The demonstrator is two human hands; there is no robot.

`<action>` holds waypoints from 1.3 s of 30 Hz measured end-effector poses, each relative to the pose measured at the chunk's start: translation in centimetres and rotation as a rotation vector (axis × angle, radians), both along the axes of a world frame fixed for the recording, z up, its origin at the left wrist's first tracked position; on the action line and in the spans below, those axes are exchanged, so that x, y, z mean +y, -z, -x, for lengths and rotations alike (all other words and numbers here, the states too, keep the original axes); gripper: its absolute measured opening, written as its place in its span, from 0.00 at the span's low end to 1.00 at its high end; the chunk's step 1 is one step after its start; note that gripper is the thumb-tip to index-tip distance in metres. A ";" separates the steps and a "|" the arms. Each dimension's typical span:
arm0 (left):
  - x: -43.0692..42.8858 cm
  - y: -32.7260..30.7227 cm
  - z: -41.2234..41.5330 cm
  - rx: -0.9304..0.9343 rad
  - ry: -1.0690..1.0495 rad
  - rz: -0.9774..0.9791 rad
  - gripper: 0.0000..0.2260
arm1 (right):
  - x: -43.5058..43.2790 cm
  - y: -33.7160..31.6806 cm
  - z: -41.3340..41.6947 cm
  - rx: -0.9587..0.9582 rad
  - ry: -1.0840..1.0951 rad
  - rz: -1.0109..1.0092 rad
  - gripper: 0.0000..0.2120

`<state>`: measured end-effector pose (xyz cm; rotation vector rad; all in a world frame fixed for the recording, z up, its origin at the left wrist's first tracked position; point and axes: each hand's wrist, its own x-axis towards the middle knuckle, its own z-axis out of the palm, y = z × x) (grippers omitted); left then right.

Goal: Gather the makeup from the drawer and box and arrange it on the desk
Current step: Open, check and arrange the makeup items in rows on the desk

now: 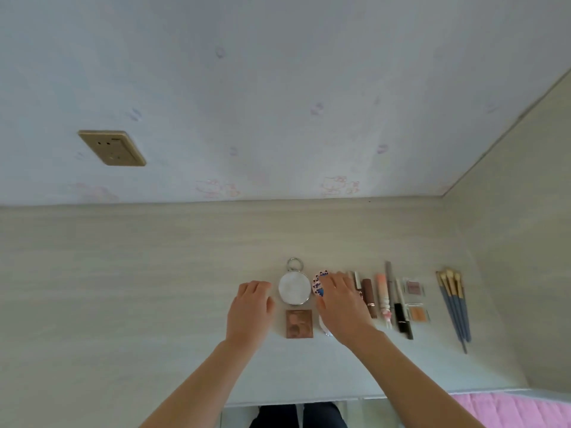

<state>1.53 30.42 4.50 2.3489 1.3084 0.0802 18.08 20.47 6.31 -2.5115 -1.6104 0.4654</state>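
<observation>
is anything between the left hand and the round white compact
Nothing visible does. The left hand sits just left of the round white compact with only bare desk between them; the brown square palette lies nearer the person, outside that gap.

The desk [154,273] looks like pale, matt wood-grain laminate. The round compact [294,288] has a shiny metal rim and ring. Just nearer, the square palette [299,324] has a coppery sheen. At the right, the brushes [454,304] show gold metal ferrules. The near-right pink cloth [509,409] looks soft.
</observation>
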 end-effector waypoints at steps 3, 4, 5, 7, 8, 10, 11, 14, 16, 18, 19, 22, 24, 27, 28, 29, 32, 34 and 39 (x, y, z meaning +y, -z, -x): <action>0.2 0.5 -0.1 0.017 0.019 0.035 0.12 | 1.1 0.5 0.4 0.006 -0.001 0.060 0.21; 0.2 0.7 -0.3 0.019 0.023 0.048 0.12 | 1.5 0.6 0.5 0.002 -0.005 0.082 0.21; 0.3 1.0 -0.4 0.017 0.024 0.065 0.12 | 1.9 0.8 0.6 0.007 -0.001 0.104 0.21; 0.1 1.3 -0.9 0.012 0.021 0.100 0.13 | 2.4 1.1 0.7 0.028 0.023 0.141 0.23; 0.0 1.4 -1.2 0.012 0.015 0.118 0.14 | 2.7 1.3 0.7 0.040 0.031 0.159 0.24; -0.2 1.6 -1.8 0.013 -0.007 0.152 0.16 | 3.0 1.6 0.8 0.058 0.037 0.195 0.27; -0.3 1.7 -2.0 0.007 -0.024 0.169 0.17 | 3.2 1.7 0.8 0.061 0.039 0.207 0.27; -0.2 1.9 -2.3 -0.050 -0.112 0.228 0.14 | 3.3 1.9 0.9 0.072 0.044 0.226 0.27; -0.1 2.1 -2.3 -0.075 -0.148 0.248 0.11 | 3.5 1.9 0.9 0.079 0.046 0.230 0.25; -0.1 2.3 -2.3 -0.097 -0.188 0.269 0.12 | 3.6 1.9 0.9 0.099 0.061 0.229 0.25; -0.1 2.3 -2.5 -0.108 -0.214 0.282 0.13 | 3.7 1.9 0.9 0.103 0.064 0.232 0.26; 0.2 2.1 -3.4 -0.092 -0.235 0.294 0.16 | 4.0 2.3 0.8 0.114 0.061 0.253 0.28; 0.2 2.1 -3.8 -0.075 -0.246 0.313 0.16 | 4.2 2.5 0.7 0.125 0.042 0.259 0.27; -0.1 2.1 -4.0 -0.098 -0.285 0.327 0.16 | 4.5 2.6 0.8 0.163 0.047 0.235 0.26; -0.1 2.1 -4.0 -0.110 -0.285 0.322 0.15 | 4.6 2.7 0.8 0.177 0.053 0.226 0.26; -0.2 2.1 -3.9 -0.130 -0.293 0.326 0.15 | 4.7 2.7 0.9 0.180 0.050 0.220 0.24; -0.4 1.8 -3.5 -0.229 -0.371 0.407 0.13 | 4.9 2.5 0.9 0.181 0.055 0.176 0.17; -0.6 1.6 -3.2 -0.324 -0.419 0.455 0.10 | 5.0 2.1 1.0 0.251 0.127 0.114 0.12; -0.8 0.6 -2.6 -0.523 -0.539 0.529 0.08 | 5.3 0.6 0.9 0.387 0.209 0.027 0.07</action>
